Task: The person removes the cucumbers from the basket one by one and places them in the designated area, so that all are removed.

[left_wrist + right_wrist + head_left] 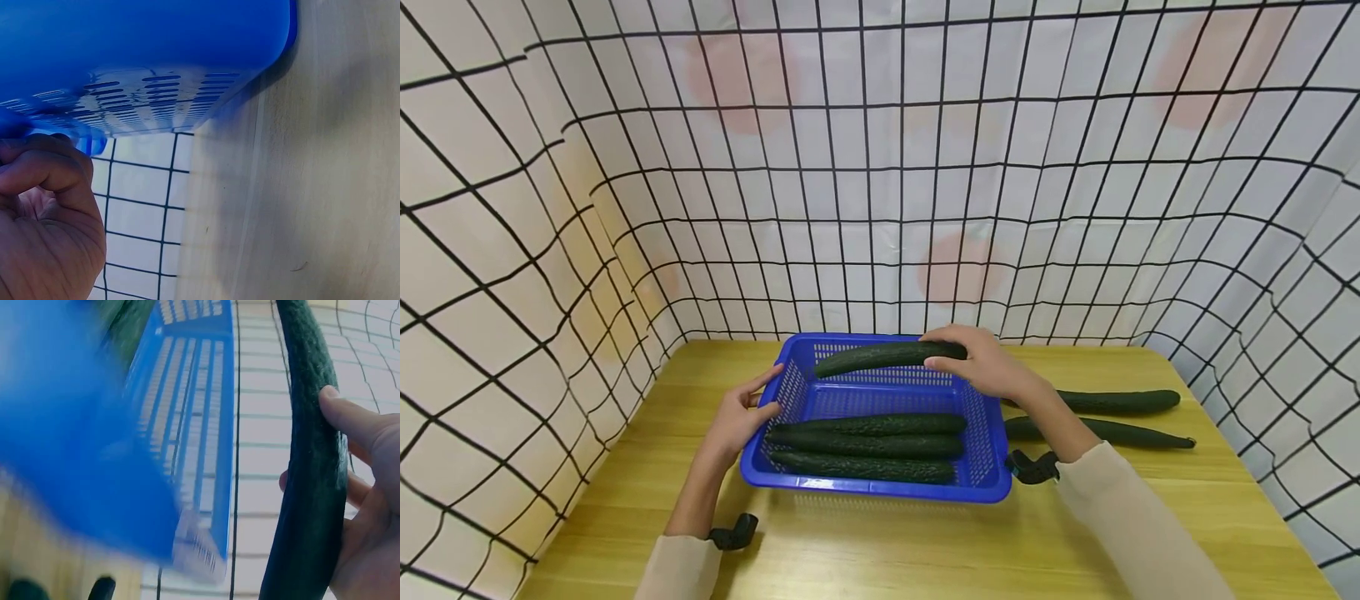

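Note:
My right hand (988,367) grips a dark green cucumber (880,357) near one end, holding it over the back of a blue plastic basket (880,492). In the right wrist view the thumb lies across the cucumber (312,456) with fingers behind it. Three cucumbers lie side by side along the basket's front, among them a front cucumber (865,468). At the basket's left side my left hand (735,421) holds the rim. The left wrist view has its curled fingers (56,169) at the basket's edge, their tips partly hidden.
Right of the basket, a rear cucumber (1120,402) and a nearer cucumber (1127,433) lie on the wooden table (880,550), partly behind my right arm. Black wire grid panels (880,192) with white sheeting behind enclose the back and both sides.

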{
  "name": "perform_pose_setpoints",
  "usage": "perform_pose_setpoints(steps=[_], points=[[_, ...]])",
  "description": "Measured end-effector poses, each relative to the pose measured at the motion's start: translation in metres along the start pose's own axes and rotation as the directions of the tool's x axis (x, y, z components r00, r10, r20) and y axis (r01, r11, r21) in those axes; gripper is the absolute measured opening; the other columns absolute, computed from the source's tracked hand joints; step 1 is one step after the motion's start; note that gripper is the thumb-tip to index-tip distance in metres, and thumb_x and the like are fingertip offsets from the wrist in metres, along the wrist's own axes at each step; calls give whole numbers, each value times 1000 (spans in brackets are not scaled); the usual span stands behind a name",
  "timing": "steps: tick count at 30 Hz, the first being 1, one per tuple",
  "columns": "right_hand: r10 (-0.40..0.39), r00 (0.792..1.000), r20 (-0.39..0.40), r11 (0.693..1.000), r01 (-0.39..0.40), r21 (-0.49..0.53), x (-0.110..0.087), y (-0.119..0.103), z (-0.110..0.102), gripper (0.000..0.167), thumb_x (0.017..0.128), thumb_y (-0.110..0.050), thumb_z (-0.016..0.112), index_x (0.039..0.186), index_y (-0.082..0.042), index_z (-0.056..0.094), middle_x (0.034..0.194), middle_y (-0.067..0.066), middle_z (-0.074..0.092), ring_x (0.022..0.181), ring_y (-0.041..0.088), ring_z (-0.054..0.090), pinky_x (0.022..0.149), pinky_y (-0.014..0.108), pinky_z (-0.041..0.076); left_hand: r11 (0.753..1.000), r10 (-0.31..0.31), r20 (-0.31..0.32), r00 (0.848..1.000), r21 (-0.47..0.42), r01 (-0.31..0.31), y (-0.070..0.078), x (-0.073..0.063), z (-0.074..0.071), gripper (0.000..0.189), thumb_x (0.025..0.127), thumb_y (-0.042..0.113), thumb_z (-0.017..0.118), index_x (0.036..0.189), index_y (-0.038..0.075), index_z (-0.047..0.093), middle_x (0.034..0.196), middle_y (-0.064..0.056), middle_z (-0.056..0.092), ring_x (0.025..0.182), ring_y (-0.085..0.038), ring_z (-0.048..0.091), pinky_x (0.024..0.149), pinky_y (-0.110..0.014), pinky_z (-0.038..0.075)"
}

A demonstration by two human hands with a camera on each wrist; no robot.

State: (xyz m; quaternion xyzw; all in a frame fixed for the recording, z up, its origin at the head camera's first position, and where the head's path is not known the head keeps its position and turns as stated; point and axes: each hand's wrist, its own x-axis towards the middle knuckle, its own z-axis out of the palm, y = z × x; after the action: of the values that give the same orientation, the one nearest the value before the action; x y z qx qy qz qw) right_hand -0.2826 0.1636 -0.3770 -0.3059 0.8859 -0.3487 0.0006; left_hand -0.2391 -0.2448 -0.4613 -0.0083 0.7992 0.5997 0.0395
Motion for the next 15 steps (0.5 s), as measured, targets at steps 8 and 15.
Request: perform_pose_setpoints(steps=[8, 15], points=[[71, 997, -11, 997, -71, -26, -30, 28, -12, 49, 101, -38, 64, 144, -15, 60, 151, 12, 56, 145, 38, 45, 118, 63, 37, 1000, 1, 5, 1000, -4, -1, 1, 0, -1, 69, 93, 6, 66, 156, 27, 48, 117, -33, 67, 78, -25, 75, 66, -41, 65], [92, 995, -47, 995, -94, -44, -59, 51, -20, 50, 102, -39, 62, 145, -14, 58, 155, 18, 50, 145, 44, 42, 115, 67, 36, 1000, 3, -1, 1000, 15, -3, 2, 0, 0, 68, 94, 7, 66, 156, 28, 48, 122, -33, 66, 82, -25, 75, 69, -41, 65]])
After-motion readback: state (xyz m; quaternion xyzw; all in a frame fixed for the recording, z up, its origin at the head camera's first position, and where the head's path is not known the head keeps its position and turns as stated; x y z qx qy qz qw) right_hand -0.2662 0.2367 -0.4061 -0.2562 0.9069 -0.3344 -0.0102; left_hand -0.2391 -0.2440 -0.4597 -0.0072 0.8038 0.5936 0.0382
